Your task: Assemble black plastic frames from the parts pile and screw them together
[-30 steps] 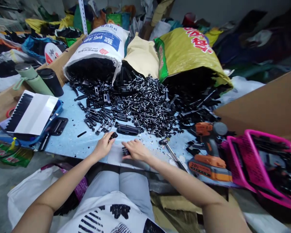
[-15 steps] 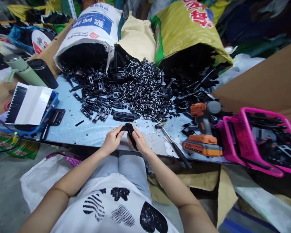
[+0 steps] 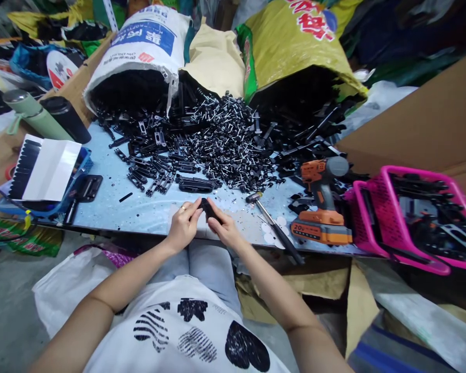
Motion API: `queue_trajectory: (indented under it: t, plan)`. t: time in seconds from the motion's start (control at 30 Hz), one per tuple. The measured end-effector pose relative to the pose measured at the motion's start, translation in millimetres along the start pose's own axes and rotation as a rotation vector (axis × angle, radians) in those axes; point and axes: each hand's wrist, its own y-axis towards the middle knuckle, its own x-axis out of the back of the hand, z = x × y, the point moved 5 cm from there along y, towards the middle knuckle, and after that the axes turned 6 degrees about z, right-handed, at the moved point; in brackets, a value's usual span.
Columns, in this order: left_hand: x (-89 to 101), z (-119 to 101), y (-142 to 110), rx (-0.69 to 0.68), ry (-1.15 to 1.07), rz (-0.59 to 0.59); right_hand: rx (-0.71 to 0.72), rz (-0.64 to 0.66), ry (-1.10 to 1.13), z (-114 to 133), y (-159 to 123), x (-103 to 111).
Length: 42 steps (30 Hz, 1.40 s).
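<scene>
At the table's front edge, my left hand [image 3: 183,225] and my right hand [image 3: 224,225] meet around a small black plastic part [image 3: 207,207]. The fingers of both hands are closed on it and cover much of its shape. Just beyond them lies a longer black plastic piece [image 3: 198,184]. Behind it spreads a heap of black parts with silvery pins [image 3: 233,140]. Loose slotted black pieces [image 3: 142,171] lie left of the heap. To the right of my hands rests a hammer [image 3: 274,223] with a dark handle.
An orange cordless drill [image 3: 322,207] stands at the right beside pink baskets [image 3: 396,217]. At the back lie a white sack [image 3: 140,46], a beige sack [image 3: 217,57] and a yellow sack [image 3: 291,46]. A blue basket [image 3: 87,160], a green flask [image 3: 37,114] and a black cup [image 3: 66,119] stand left.
My hands were apart a second ago, each with a black part; they came together, and the parts now meet between my fingers. The whole view has also shifted.
</scene>
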Motion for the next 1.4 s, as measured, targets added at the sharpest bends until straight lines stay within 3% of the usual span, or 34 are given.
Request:
queue_trajectory:
  t: [0.07, 0.2, 0.3, 0.37, 0.4, 0.47, 0.53, 0.57, 0.63, 0.7, 0.77, 0.9, 1.0, 1.1, 1.23, 1.33, 1.4]
  plan:
    - [0.1, -4.5, 1.5, 0.008, -0.009, -0.074, -0.012, -0.075, 0.036, -3.2, -2.9, -11.2]
    - [-9.5, 1.7, 1.8, 0.036, -0.047, 0.050, -0.066, -0.053, -0.004, -8.2, -5.4, -23.1]
    - [-16.0, 23.1, -9.2, 0.236, -0.059, 0.065, -0.058, 0.048, -0.145, -11.7, 3.1, -10.4]
    - [-18.1, 34.9, -17.6, 0.334, 0.034, 0.068, -0.055, 0.016, -0.309, -19.5, 14.3, 18.0]
    - [-18.7, 37.6, -19.4, 0.332, 0.119, 0.094, -0.073, -0.062, -0.405, -25.6, 20.7, 39.6]
    - [-22.4, 37.3, -16.6, 0.220, 0.310, 0.228, -0.167, -0.325, -0.602, -40.7, 31.4, 93.1]
    - [-30.9, 34.1, -9.2, 0.042, 0.442, 0.443, -0.307, -0.520, -0.798, -56.6, 40.7, 144.3]
    - [-35.4, 32.8, -5.1, -0.040, 0.483, 0.549, -0.393, -0.530, -0.907, -64.9, 46.7, 165.0]
    - [-41.6, 32.3, 4.0, -0.134, 0.546, 0.689, -0.554, -0.429, -1.098, -80.1, 60.2, 197.1]
    - [-43.9, 33.1, 13.6, -0.160, 0.590, 0.719, -0.630, -0.267, -1.199, -90.8, 72.9, 218.3]
    - [-46.6, 33.1, 20.4, -0.191, 0.614, 0.719, -0.615, -0.142, -1.206, -96.4, 83.5, 231.7]
    - [-59.7, 33.0, 24.9, -0.274, 0.642, 0.819, -0.554, 0.083, -1.295, -102.9, 96.4, 244.8]
    - [-62.7, 33.2, 24.8, -0.288, 0.667, 0.886, -0.498, 0.144, -1.355, -103.0, 99.2, 254.1]
    - [-48.4, 33.5, 20.1, -0.283, 0.687, 0.863, -0.352, 0.085, -1.349, -93.0, 99.2, 263.5]
    - [-26.5, 41.4, 7.7, -0.211, 0.736, 0.845, -0.218, -0.108, -1.158, -68.5, 98.8, 263.9]
    - [-27.9, 47.9, 3.1, -0.122, 0.736, 0.840, -0.142, -0.224, -1.004, -43.0, 98.1, 242.4]
    - [-35.4, 49.9, 2.9, -0.090, 0.689, 0.841, -0.045, -0.191, -0.961, -24.6, 92.5, 213.3]
